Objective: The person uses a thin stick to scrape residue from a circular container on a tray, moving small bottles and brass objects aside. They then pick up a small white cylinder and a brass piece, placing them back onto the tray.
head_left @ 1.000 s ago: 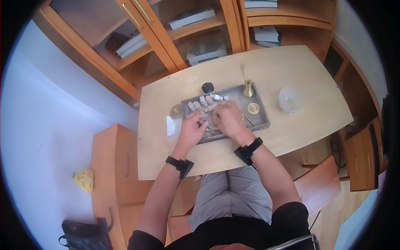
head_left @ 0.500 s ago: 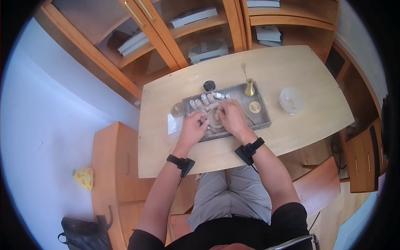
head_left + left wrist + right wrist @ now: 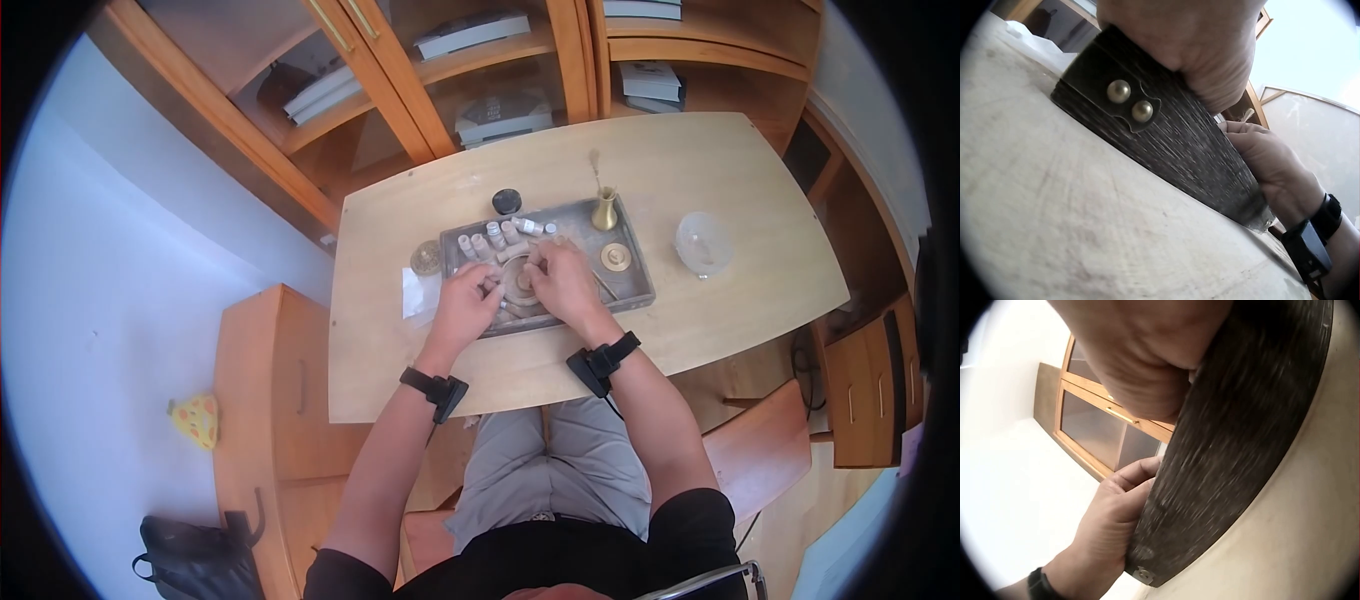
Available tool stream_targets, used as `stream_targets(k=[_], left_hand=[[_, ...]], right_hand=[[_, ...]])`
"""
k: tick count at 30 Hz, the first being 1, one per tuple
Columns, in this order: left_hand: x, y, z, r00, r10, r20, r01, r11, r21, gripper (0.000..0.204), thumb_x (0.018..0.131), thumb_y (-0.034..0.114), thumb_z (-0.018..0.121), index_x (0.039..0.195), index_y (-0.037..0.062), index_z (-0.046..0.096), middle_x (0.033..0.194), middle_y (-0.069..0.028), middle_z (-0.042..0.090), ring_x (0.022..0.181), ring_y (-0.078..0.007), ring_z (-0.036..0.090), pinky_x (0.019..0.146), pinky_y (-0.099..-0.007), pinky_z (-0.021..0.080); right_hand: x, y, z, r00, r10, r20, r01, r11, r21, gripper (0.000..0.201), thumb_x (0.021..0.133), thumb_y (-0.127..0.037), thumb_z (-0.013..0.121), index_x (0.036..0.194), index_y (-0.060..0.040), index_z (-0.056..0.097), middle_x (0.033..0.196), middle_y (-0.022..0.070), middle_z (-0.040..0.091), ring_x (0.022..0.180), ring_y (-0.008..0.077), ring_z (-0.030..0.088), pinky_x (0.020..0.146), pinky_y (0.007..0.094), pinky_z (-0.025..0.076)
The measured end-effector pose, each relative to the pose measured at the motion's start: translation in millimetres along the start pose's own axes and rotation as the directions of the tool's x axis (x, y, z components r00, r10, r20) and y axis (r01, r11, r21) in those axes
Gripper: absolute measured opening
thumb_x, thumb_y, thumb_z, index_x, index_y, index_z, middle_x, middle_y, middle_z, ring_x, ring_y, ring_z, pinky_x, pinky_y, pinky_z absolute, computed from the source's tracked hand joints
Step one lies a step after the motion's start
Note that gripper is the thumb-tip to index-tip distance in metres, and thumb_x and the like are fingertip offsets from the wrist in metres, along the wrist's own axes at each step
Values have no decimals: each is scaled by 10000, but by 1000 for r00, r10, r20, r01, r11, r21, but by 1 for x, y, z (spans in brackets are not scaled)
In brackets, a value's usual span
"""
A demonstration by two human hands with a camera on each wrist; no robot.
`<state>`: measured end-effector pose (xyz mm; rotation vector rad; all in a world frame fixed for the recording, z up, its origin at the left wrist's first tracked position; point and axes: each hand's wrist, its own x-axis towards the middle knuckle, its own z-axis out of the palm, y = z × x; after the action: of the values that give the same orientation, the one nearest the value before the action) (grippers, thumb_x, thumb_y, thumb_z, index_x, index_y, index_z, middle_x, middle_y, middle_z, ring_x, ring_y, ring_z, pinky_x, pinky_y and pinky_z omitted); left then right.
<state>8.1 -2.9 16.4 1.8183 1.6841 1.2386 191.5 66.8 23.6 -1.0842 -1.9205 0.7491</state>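
Note:
In the head view both hands work low over a dark wooden tray (image 3: 643,300). My left hand (image 3: 468,302) is at the left of a round, shallow dish (image 3: 516,299), with its fingers bent toward the thumb. From the right, my right hand (image 3: 566,288) reaches in with curled fingers over the dish's right side. A small round lump (image 3: 525,282) shows in the dish beside the right fingertips. The tray's dark side wall (image 3: 1179,150) hides the fingertips in both wrist views, and I cannot tell whether either hand pinches anything.
Several small bottles (image 3: 495,236) line the tray's back left. A brass vase (image 3: 604,213), a round brass lid (image 3: 616,257) and a thin stick (image 3: 606,287) are at its right. Outside stand a clear bowl (image 3: 704,245), a black jar (image 3: 507,201), a brass disc (image 3: 427,258) and white paper (image 3: 417,297).
My right hand has shifted slightly right, uncovering more of the dish and the lump in it. The left hand stays nearly in place. The whole view has drifted a little.

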Motion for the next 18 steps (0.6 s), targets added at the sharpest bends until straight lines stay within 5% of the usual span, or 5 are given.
stream_targets(k=[9, 15, 18], left_hand=[[0, 0, 0, 1000, -7, 0, 7, 1000, 16, 226, 852, -32, 730, 1076, -3, 729, 912, -51, 641, 714, -95, 600, 645, -239, 493], [-1, 2, -1, 999, -33, 14, 32, 999, 40, 224, 856, -23, 727, 1079, -3, 731, 921, -59, 642, 695, -101, 597, 635, -248, 498], [-1, 5, -2, 1000, -12, 15, 11, 999, 45, 223, 857, -24, 725, 1079, -8, 729, 925, -64, 643, 697, -101, 598, 634, -249, 498]], right_hand=[[1, 2, 12, 980, -192, -46, 180, 965, -188, 95, 797, -128, 765, 809, -59, 700, 779, 169, 697, 893, 378, 640, 857, 496, 475], [5, 14, 14, 999, -31, -16, 32, 999, 35, 108, 802, -130, 772, 798, -54, 696, 788, 134, 707, 918, 361, 640, 866, 481, 457], [5, 6, 10, 998, -36, -54, 36, 999, 7, 99, 812, -136, 772, 809, -61, 707, 796, 118, 713, 921, 356, 643, 857, 479, 460]])
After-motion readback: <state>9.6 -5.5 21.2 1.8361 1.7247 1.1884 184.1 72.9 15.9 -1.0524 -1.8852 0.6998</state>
